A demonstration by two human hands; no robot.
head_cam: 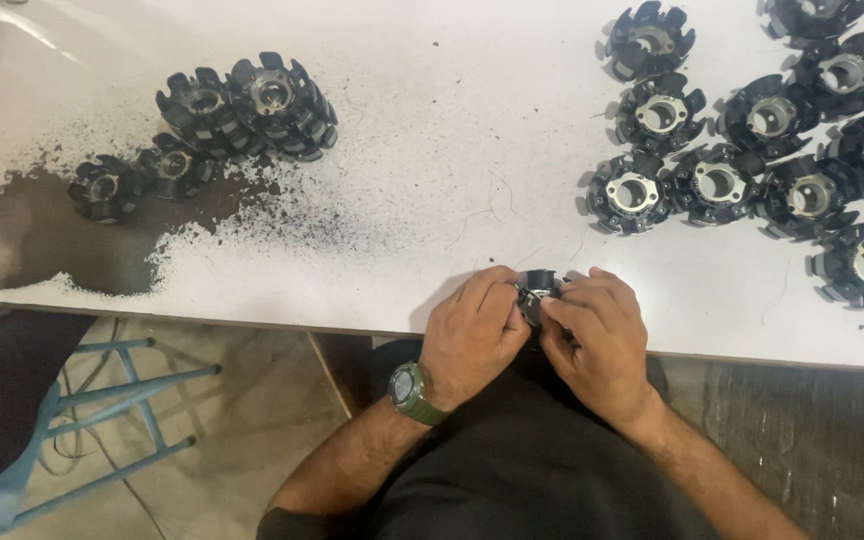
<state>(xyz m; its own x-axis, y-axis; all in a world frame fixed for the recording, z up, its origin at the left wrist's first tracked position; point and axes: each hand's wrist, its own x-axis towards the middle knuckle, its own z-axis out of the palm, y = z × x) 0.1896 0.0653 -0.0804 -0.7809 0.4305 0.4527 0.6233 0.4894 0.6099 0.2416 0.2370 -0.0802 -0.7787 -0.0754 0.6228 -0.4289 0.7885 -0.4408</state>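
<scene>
Head view | left hand and right hand both clasp small black finned part

Both hands meet at the near edge of the white worktop. The left hand and the right hand are closed together around a small black finned part, mostly hidden by the fingers. A green wristwatch sits on the left wrist. A group of black finned parts with metal centres lies at the far right corner. Four more finned parts lie toward the left edge, beside a patch of dark powder. A blue stool frame stands below the left near edge.
</scene>
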